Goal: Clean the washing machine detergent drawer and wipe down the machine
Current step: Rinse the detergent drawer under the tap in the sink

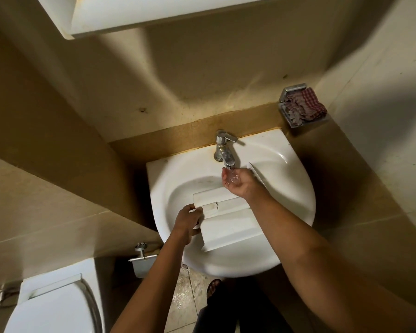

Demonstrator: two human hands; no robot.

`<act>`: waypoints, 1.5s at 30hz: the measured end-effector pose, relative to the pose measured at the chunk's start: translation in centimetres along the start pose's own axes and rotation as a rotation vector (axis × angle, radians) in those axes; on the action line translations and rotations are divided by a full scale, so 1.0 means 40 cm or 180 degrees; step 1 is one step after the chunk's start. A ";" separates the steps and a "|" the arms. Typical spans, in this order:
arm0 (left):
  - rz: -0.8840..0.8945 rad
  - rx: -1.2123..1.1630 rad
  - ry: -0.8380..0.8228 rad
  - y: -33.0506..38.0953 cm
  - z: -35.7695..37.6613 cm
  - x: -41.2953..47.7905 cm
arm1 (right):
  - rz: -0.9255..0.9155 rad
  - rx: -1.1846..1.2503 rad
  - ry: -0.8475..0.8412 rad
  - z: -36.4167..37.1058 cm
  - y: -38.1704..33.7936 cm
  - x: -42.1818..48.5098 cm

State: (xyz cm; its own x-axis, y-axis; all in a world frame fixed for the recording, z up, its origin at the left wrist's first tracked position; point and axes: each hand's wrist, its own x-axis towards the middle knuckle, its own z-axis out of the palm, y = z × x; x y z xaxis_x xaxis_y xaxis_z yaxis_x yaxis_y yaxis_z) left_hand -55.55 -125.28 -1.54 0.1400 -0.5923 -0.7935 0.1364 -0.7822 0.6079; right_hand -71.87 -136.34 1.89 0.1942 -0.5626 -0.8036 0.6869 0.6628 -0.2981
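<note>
The white detergent drawer (pixel 228 219) lies across the white washbasin (pixel 291 203), its front panel toward me. My left hand (pixel 189 218) grips the drawer's left end. My right hand (pixel 238 181) is cupped palm up under the chrome tap (pixel 226 152), and water runs into the palm. It holds nothing solid that I can see. A white flat piece (pixel 257 175) leans in the basin just right of my right hand.
A checked cloth (pixel 305 105) sits in a metal wall holder at the upper right. A toilet (pixel 55 306) stands at the lower left, with a chrome valve (pixel 141 252) on the wall beside it. The floor below the basin is wet. A white ledge (pixel 154 13) hangs overhead.
</note>
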 end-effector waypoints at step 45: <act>0.0254 0.0136 0.0294 -0.019 0.029 -0.025 | -0.2674 -0.7942 -0.0755 -0.082 0.175 -0.047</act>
State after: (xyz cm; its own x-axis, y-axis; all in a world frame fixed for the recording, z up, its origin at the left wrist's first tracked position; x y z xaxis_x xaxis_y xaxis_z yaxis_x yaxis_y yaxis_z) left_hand -56.94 -124.33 -1.25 0.2386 -0.6341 -0.7355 0.0794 -0.7421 0.6656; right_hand -69.72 -129.03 -0.38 0.5840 -0.7422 -0.3288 -0.8110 -0.5507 -0.1974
